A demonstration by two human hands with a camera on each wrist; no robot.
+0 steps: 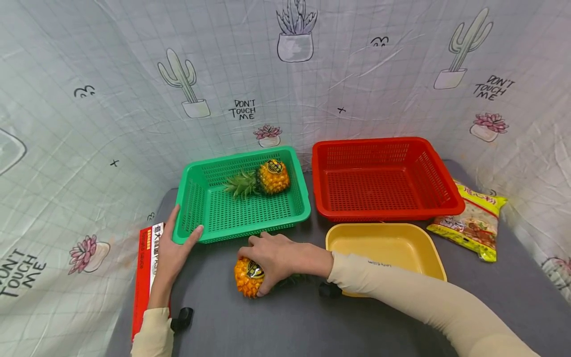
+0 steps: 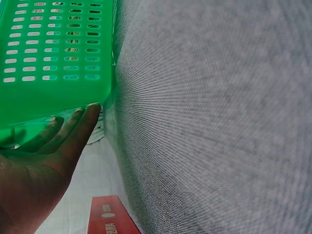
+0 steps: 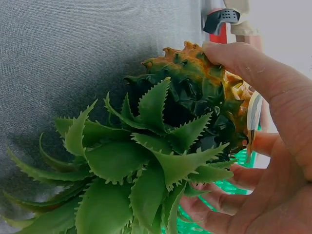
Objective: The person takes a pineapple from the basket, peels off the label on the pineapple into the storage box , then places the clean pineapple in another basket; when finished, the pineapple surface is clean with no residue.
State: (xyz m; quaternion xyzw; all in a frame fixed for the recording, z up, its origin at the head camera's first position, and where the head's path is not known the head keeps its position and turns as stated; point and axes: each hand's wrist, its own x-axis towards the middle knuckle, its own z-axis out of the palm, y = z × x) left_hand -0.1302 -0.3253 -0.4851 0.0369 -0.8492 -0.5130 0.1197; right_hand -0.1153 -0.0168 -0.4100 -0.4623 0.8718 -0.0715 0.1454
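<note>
One pineapple (image 1: 247, 283) is just outside the green basket (image 1: 250, 229), our right hand (image 1: 277, 254) gripping its body; we judge it stiff, best held there. Our left hand (image 1: 173, 252), spread, touches the basket.

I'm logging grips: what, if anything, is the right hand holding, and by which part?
The right hand holds the nearer pineapple by its orange body.

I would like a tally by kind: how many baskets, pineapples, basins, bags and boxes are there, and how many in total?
Baskets: 2 (green basket, red basket)
Pineapples: 2 (one in the green basket, one in the right hand)
Basin: 1
Bag: 1
Box: 1
Total: 7
</note>
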